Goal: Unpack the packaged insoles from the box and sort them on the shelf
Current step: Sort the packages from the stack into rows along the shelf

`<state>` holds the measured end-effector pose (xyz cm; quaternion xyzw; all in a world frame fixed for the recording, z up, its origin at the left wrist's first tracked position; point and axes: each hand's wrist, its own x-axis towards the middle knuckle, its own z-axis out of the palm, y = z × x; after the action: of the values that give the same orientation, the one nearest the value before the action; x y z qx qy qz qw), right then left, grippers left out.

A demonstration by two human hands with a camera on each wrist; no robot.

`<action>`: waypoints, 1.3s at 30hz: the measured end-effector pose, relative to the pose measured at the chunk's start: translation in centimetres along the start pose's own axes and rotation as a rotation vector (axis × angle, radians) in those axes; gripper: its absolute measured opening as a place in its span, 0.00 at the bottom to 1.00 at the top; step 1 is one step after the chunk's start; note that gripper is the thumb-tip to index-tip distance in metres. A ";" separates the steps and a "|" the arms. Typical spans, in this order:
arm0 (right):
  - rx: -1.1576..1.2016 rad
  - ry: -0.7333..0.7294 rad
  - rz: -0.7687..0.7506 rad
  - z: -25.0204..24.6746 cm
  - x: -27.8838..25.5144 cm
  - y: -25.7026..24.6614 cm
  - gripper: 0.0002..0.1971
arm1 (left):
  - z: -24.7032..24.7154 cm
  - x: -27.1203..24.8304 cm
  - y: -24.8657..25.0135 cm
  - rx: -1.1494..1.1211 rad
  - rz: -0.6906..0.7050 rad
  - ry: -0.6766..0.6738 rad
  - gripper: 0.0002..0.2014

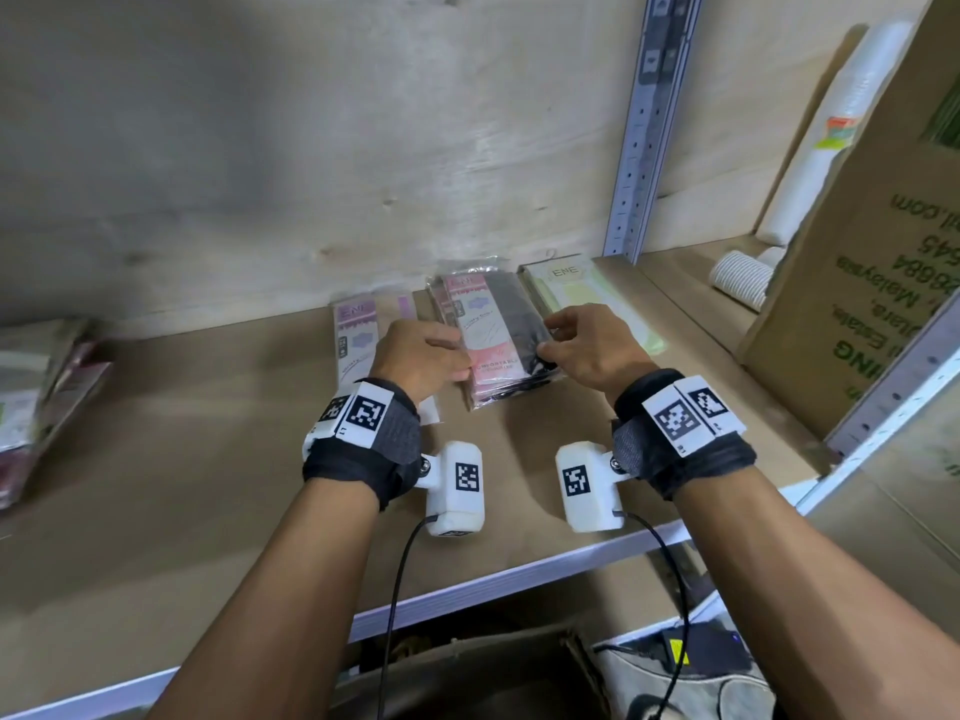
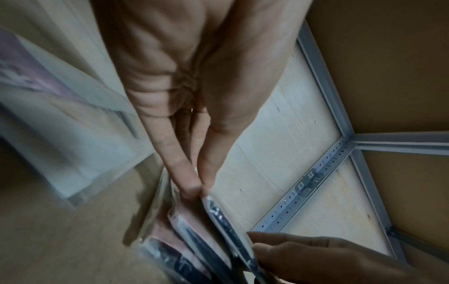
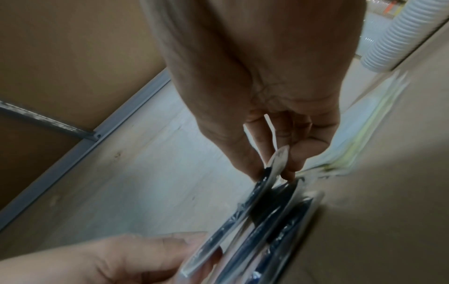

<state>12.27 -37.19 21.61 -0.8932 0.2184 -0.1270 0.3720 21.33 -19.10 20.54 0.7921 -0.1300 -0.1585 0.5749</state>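
Fingers [image 2: 192,184] of left hand [image 1: 415,358] and right hand [image 1: 592,345] pinch top pink-and-black insole pack [image 1: 493,330], lifted off its stack on shelf [image 1: 208,459].

Brown shelf [image 1: 208,485], insole packs [image 1: 498,335] in stacks, cardboard box [image 1: 857,283], white roll [image 1: 740,280]

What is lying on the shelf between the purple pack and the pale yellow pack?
A stack of pink-and-black insole packs, seen in the head view. The left hand and right hand pinch its top pack from either side.
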 end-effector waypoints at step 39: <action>0.378 -0.352 -0.237 6.4 -6.6 -10.5 0.07 | -17.0 -9.1 -1.6 -0.037 0.042 0.310 0.02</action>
<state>12.10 -23.45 24.30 -0.8355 0.0170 -0.0510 0.5469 19.85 -0.26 24.83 0.7935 -0.0534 -0.0245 0.6058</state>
